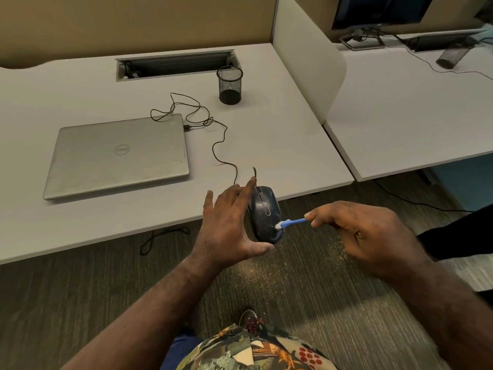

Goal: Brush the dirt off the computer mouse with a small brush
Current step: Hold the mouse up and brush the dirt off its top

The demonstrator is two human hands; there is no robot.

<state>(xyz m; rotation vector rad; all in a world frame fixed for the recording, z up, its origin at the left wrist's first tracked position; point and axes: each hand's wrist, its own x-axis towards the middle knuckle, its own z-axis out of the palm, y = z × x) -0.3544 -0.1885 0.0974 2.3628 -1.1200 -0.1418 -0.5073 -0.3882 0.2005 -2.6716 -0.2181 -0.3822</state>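
A dark blue wired computer mouse (pixel 262 212) is held in the air just off the desk's front edge, over the carpet. My left hand (pixel 229 225) grips it from the left, thumb under its near end and a finger along its far end. My right hand (pixel 365 236) pinches a small blue brush (pixel 292 222) by the handle. The white bristles touch the mouse's right side near its lower end. Pale specks of dirt show on the mouse around the bristles.
The mouse cable (pixel 218 145) runs in loops across the grey desk (pixel 280 134) to a closed silver laptop (pixel 117 153). A black mesh pen cup (pixel 230 85) stands behind. Dust specks lie on the carpet (pixel 306 265) below. A divider panel (pixel 306 62) separates the neighbouring desk.
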